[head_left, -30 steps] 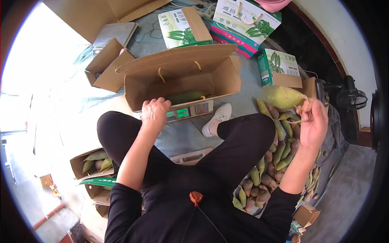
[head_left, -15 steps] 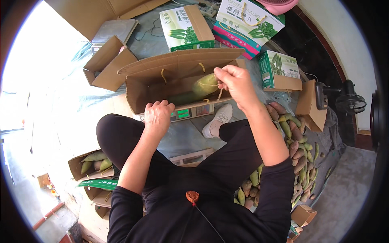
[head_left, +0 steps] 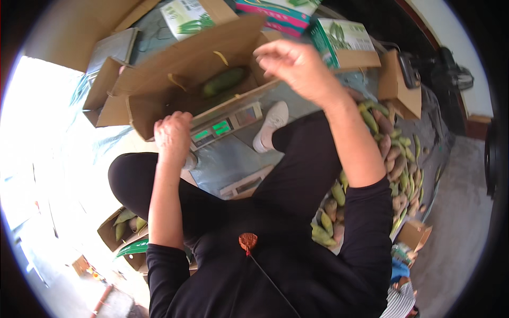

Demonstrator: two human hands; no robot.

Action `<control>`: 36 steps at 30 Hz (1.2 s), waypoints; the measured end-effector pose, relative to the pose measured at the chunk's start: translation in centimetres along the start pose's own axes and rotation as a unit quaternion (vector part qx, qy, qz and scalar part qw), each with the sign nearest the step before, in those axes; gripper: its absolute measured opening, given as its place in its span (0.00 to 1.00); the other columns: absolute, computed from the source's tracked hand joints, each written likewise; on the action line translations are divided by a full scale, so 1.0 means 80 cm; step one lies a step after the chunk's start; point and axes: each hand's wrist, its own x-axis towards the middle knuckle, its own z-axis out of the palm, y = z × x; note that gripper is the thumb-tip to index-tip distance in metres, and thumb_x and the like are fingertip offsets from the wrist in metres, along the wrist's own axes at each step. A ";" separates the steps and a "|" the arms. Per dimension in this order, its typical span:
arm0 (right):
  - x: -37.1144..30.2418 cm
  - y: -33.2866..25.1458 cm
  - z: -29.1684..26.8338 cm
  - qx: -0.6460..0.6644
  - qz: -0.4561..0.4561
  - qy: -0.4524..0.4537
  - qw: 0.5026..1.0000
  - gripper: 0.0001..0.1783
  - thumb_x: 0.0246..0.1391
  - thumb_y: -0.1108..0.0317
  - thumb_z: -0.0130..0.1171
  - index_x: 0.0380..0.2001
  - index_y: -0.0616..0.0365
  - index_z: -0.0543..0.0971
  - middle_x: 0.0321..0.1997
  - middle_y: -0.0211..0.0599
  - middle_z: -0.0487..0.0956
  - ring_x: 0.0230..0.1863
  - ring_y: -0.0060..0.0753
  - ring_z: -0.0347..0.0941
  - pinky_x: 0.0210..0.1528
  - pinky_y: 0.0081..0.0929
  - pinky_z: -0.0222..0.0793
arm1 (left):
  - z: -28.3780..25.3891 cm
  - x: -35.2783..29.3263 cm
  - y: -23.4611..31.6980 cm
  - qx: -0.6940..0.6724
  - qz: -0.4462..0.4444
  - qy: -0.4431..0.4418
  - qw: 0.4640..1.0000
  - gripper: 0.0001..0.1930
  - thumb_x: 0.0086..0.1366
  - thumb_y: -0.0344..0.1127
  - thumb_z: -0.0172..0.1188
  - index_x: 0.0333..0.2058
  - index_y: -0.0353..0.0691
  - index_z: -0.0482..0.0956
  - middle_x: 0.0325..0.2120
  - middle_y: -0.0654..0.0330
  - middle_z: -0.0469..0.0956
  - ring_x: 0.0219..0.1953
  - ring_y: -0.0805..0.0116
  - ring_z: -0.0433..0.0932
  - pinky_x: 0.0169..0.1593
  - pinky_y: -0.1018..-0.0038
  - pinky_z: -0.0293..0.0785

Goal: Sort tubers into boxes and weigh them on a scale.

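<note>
An open cardboard box (head_left: 175, 114) with yellow cord handles stands in front of me on a scale (head_left: 228, 126) with a lit green display. Inside lies a long green radish (head_left: 225, 82). My left hand (head_left: 173, 132) has its fingers curled over the box's near rim, toward the left end. Above the box's right end hovers my right hand (head_left: 297, 69). It is slightly blurred, its fingers apart, and I see nothing held in it.
A pile of green and reddish-brown roots (head_left: 397, 159) spreads on the right, near a small fan (head_left: 450, 74). Printed cartons (head_left: 188, 18) stand at the back. A box of radishes (head_left: 124, 225) is at lower left. Another person's striped clothing (head_left: 400, 302) shows at lower right.
My right hand has let go of the radish's pale end and risen from the box. The radish now lies lower inside. The view has shifted, and the box looks more tilted.
</note>
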 end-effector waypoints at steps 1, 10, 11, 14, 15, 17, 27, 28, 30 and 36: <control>-0.019 -0.001 -0.019 -0.018 -0.014 0.024 0.999 0.14 0.55 0.65 0.57 0.43 0.59 0.77 0.35 0.26 0.78 0.33 0.16 0.72 0.36 0.17 0.67 | 0.002 0.001 -0.003 0.008 0.005 0.001 1.000 0.06 0.53 0.29 0.53 0.29 0.46 0.76 0.27 0.61 0.75 0.35 0.60 0.76 0.40 0.62 0.68; -0.237 0.178 -0.109 -0.101 0.187 0.269 0.940 0.14 0.52 0.64 0.58 0.39 0.62 0.78 0.31 0.35 0.80 0.33 0.26 0.76 0.37 0.24 0.70 | 0.005 0.016 -0.012 0.003 -0.037 -0.056 0.998 0.17 0.54 0.35 0.58 0.44 0.41 0.75 0.42 0.55 0.76 0.44 0.54 0.76 0.47 0.63 0.70; -0.266 0.211 -0.102 -0.145 0.214 0.272 0.927 0.14 0.50 0.64 0.59 0.39 0.61 0.78 0.32 0.39 0.81 0.34 0.30 0.77 0.38 0.26 0.71 | 0.005 0.014 -0.019 0.006 -0.026 -0.062 0.998 0.17 0.54 0.35 0.58 0.44 0.41 0.75 0.42 0.55 0.76 0.44 0.54 0.76 0.47 0.63 0.70; -0.359 0.305 -0.067 -0.230 0.274 0.240 0.902 0.12 0.47 0.65 0.57 0.35 0.58 0.80 0.32 0.46 0.79 0.35 0.47 0.76 0.40 0.36 0.71 | 0.015 0.013 -0.035 -0.008 -0.022 -0.043 0.999 0.17 0.55 0.36 0.58 0.44 0.38 0.75 0.40 0.51 0.77 0.43 0.51 0.76 0.45 0.62 0.71; -0.394 0.336 -0.050 -0.248 0.314 0.212 0.892 0.11 0.46 0.65 0.57 0.33 0.57 0.80 0.32 0.48 0.79 0.36 0.51 0.75 0.41 0.39 0.71 | 0.016 0.013 -0.035 -0.018 -0.025 -0.048 0.998 0.17 0.55 0.36 0.57 0.44 0.38 0.75 0.40 0.51 0.77 0.42 0.51 0.76 0.45 0.62 0.71; -0.517 0.443 -0.017 -0.345 0.296 0.147 0.878 0.10 0.45 0.63 0.56 0.29 0.57 0.80 0.33 0.48 0.79 0.39 0.52 0.74 0.42 0.39 0.70 | 0.034 0.026 -0.013 -0.064 0.012 -0.051 0.997 0.16 0.55 0.34 0.56 0.43 0.36 0.75 0.37 0.50 0.77 0.40 0.50 0.76 0.43 0.64 0.71; -0.619 0.466 0.182 0.023 0.633 0.130 0.763 0.19 0.37 0.61 0.65 0.38 0.51 0.80 0.39 0.43 0.80 0.43 0.44 0.75 0.49 0.35 0.69 | 0.029 0.021 -0.043 -0.061 0.009 -0.068 0.996 0.16 0.57 0.34 0.56 0.42 0.31 0.74 0.34 0.44 0.78 0.38 0.49 0.77 0.42 0.65 0.71; -0.635 0.470 0.197 0.026 0.637 0.135 0.758 0.19 0.37 0.61 0.65 0.38 0.51 0.80 0.39 0.43 0.80 0.43 0.44 0.75 0.49 0.35 0.69 | 0.039 0.025 -0.044 -0.074 0.021 -0.065 0.995 0.15 0.57 0.33 0.56 0.42 0.31 0.74 0.34 0.44 0.77 0.37 0.49 0.77 0.42 0.65 0.71; -0.635 0.473 0.222 -0.104 0.591 0.002 0.800 0.28 0.33 0.60 0.69 0.44 0.49 0.77 0.40 0.40 0.80 0.43 0.42 0.76 0.45 0.36 0.71 | 0.034 0.022 -0.046 -0.074 0.021 -0.058 0.995 0.15 0.56 0.31 0.56 0.42 0.30 0.74 0.33 0.45 0.77 0.36 0.50 0.77 0.41 0.65 0.71; -0.591 0.407 0.224 -0.175 0.611 -0.157 0.756 0.41 0.34 0.60 0.67 0.56 0.40 0.65 0.57 0.33 0.69 0.60 0.43 0.63 0.56 0.42 0.63 | 0.010 0.013 -0.027 -0.069 -0.006 -0.070 0.995 0.14 0.55 0.31 0.55 0.41 0.32 0.75 0.33 0.45 0.78 0.36 0.50 0.78 0.41 0.65 0.71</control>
